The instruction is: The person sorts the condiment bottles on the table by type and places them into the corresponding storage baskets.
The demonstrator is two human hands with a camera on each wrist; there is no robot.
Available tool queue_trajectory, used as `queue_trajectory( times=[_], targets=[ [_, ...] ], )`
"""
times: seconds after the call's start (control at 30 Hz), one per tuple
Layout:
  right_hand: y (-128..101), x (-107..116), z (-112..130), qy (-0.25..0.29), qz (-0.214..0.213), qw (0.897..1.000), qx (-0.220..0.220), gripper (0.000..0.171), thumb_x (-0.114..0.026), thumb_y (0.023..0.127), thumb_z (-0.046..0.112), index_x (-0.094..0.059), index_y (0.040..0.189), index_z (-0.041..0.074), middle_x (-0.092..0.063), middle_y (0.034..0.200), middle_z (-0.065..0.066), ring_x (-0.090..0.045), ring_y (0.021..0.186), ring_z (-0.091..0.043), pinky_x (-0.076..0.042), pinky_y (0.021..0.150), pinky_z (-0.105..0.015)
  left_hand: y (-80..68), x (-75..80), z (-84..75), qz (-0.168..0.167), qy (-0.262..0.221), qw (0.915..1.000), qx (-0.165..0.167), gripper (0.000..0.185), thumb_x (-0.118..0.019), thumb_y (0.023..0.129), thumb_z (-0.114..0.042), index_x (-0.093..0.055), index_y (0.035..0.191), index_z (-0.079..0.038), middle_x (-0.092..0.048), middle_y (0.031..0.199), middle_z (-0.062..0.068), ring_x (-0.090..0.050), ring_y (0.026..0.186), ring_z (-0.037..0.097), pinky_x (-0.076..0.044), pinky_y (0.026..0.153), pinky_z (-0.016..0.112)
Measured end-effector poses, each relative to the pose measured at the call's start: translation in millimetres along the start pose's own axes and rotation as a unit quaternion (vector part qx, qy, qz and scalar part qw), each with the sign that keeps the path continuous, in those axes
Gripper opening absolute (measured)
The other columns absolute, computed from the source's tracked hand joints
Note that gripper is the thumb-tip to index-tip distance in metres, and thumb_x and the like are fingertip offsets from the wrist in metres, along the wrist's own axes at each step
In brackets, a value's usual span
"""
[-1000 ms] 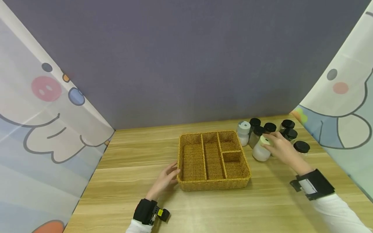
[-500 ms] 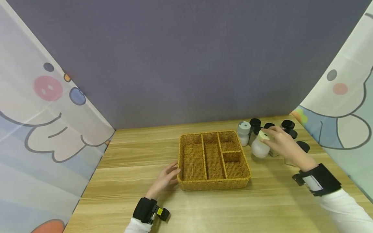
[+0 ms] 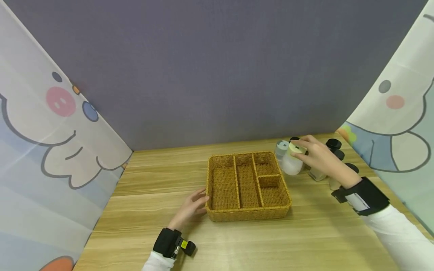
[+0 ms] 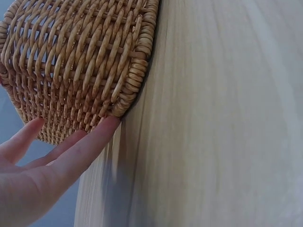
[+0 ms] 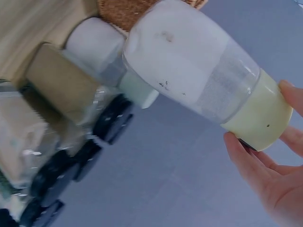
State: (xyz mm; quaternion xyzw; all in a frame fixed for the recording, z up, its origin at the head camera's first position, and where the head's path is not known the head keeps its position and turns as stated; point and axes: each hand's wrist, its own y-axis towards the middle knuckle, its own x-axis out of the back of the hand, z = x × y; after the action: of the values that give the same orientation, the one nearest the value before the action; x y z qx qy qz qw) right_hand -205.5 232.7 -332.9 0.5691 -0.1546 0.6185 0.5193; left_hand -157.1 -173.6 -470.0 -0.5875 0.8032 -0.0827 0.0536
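My right hand (image 3: pixel 318 158) pinches the pale yellow cap (image 5: pixel 262 113) of a clear seasoning jar (image 3: pixel 291 165), with fingertips and thumb on either side of it. White powder fills much of the jar, which is held off the table in the right wrist view. To its left is the brown woven basket (image 3: pixel 249 215), divided into several compartments. My left hand (image 3: pixel 188 210) rests against the basket's left side, its fairly straight fingers (image 4: pixel 90 146) touching the weave. A second jar of white contents, with a pale blue-green cap (image 3: pixel 282 146), stands just behind the held one.
Several jars with black lids (image 3: pixel 333 143) stand at the back right, partly hidden by my right hand and forearm. They hold brown and pale contents in the right wrist view. A grey panel (image 3: pixel 217 75) rises behind the wooden table (image 3: pixel 152 180).
My right hand has lifted the yellow-capped jar and carried it left and slightly back, towards the basket. The left hand and the basket have stayed in place.
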Motion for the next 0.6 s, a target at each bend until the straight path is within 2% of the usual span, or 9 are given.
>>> queue_trajectory(
  times=[0.27, 0.47, 0.6],
  targets=[
    [27, 3, 17, 0.005, 0.013, 1.000, 0.023, 0.040, -0.062, 0.082, 0.011, -0.053, 0.118, -0.005, -0.047, 0.105, -0.023, -0.052, 0.085, -0.032, -0.047, 0.060, -0.039, 2.2, 2.4, 3.1, 0.003, -0.012, 0.9999, 0.000, 0.067, -0.057, 0.086, -0.026, -0.024, 0.136, 0.002, -0.031, 0.132, 0.032, -0.039, 0.116, 0.042, -0.046, 0.087, 0.043],
    [51, 2, 33, 0.026, 0.026, 0.998, 0.060, 0.040, -0.063, 0.082, 0.010, -0.053, 0.118, -0.005, -0.048, 0.104, -0.022, -0.052, 0.087, -0.030, -0.048, 0.063, -0.038, 2.1, 2.7, 1.1, 0.005, -0.020, 0.9998, 0.000, 0.065, -0.057, 0.086, -0.023, -0.024, 0.137, 0.003, -0.030, 0.132, 0.032, -0.039, 0.116, 0.042, -0.045, 0.088, 0.044],
    [66, -1, 44, 0.048, 0.044, 0.996, 0.067, 0.040, -0.062, 0.082, 0.012, -0.053, 0.117, -0.006, -0.049, 0.104, -0.023, -0.053, 0.087, -0.030, -0.048, 0.066, -0.039, 1.1, 3.2, 0.6, 0.007, -0.018, 0.9998, 0.002, 0.066, -0.057, 0.086, -0.022, -0.023, 0.137, 0.003, -0.029, 0.133, 0.032, -0.037, 0.117, 0.043, -0.045, 0.088, 0.045]
  ],
)
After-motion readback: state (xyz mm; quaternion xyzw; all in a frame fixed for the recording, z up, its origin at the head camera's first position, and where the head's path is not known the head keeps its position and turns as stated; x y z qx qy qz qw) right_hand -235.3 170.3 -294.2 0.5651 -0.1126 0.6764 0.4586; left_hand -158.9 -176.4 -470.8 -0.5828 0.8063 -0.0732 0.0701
